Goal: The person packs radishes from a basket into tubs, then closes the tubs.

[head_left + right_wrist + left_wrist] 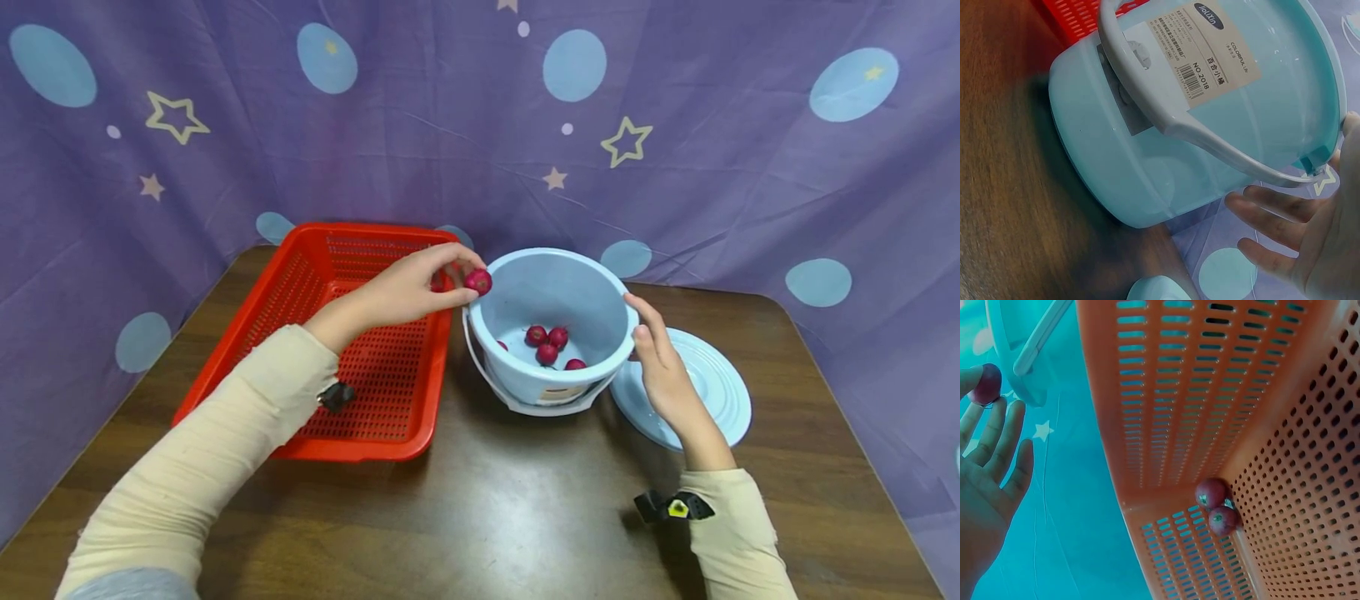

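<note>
My left hand (412, 287) pinches a red radish (478, 282) between thumb and fingers at the left rim of a light blue bucket (491, 367). In the left wrist view that radish (986, 386) sits between the thumb and fingertips of the left hand (988, 462). Several radishes (547, 354) lie on the bucket's bottom. On the opposite side, my right hand (663, 367) holds the bucket's rim; in the right wrist view its other fingers (1266, 219) spread below the handle joint. Two radishes (1213, 494) lie in a corner of the red basket (431, 400).
A round light blue lid (720, 383) lies on the wooden table (510, 508), right of the bucket and partly behind the right hand. The bucket's handle (551, 408) hangs down at its front. Behind the table hangs a purple patterned curtain (465, 108).
</note>
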### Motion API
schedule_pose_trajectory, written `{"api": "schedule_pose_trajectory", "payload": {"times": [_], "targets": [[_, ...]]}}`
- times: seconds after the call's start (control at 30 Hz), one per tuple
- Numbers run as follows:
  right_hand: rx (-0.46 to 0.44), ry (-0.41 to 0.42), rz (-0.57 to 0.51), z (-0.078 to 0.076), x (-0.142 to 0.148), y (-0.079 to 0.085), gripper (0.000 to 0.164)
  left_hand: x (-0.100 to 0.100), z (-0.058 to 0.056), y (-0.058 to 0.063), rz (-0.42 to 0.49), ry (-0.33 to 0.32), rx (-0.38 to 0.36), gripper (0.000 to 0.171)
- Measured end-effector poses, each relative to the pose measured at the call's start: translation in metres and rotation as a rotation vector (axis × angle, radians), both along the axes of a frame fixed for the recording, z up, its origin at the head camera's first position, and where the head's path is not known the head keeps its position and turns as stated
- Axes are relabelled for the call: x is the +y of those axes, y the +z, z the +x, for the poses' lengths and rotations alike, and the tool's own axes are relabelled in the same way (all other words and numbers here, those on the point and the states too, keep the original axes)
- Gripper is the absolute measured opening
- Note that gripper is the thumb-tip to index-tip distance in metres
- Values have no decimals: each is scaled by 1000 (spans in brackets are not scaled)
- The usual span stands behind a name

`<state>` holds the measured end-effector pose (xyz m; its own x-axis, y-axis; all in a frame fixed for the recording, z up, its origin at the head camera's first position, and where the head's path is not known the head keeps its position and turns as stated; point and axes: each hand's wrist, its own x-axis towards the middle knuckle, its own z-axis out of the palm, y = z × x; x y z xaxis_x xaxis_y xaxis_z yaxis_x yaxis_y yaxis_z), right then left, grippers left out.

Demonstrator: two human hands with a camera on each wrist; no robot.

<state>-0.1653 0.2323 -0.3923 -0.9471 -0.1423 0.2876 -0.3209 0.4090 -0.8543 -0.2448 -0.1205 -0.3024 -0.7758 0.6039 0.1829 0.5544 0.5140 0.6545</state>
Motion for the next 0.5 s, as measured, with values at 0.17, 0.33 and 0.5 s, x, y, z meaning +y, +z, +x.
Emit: {"api": "schedule_pose_trajectory", "payload": {"times": [0.17,0.33,0.5], "targets": [[-7,-1,0,0,0,0,48,5,0,-1,-14,-17,15,37],[-3,-5,1,0,0,0,47,8,0,-2,-37,-18,25,36],[-8,-5,-1,0,0,1,48,8,-1,-2,-29,-19,18,37]]}}
